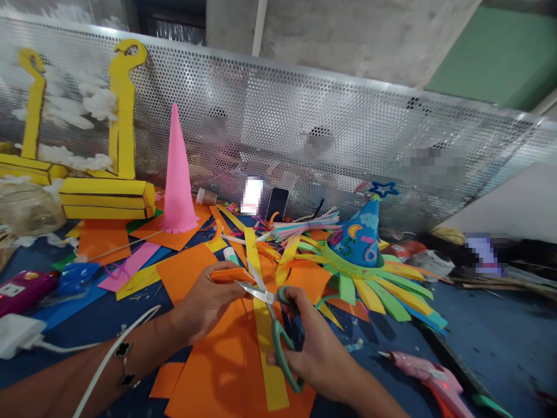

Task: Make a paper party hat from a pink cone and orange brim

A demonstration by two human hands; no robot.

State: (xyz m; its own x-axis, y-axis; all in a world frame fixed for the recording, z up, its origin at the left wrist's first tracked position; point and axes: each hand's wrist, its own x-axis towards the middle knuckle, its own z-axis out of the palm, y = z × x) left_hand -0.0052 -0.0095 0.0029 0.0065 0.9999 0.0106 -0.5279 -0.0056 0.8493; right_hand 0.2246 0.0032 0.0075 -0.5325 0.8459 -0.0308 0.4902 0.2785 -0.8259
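Observation:
My left hand (208,301) pinches a small orange paper strip (228,275) between fingers and thumb. My right hand (313,360) grips green-handled scissors (281,339), and their steel blades (256,292) reach towards the strip's end. Beneath my hands lie loose orange paper sheets (226,360) and a long yellow paper strip (266,342). To the right of my hands stands a blue paper party hat (360,235) with a star on top and a fringe of coloured strips (383,290). A pink paper cone (177,174) stands further back on the left.
A pink glue gun (429,377) lies at the lower right. A white plug adapter (17,335) and a white cable (115,342) sit at the left. Yellow cardboard shapes (107,197) stand at the back left, before a perforated metal panel (304,128). A phone (277,203) leans against it.

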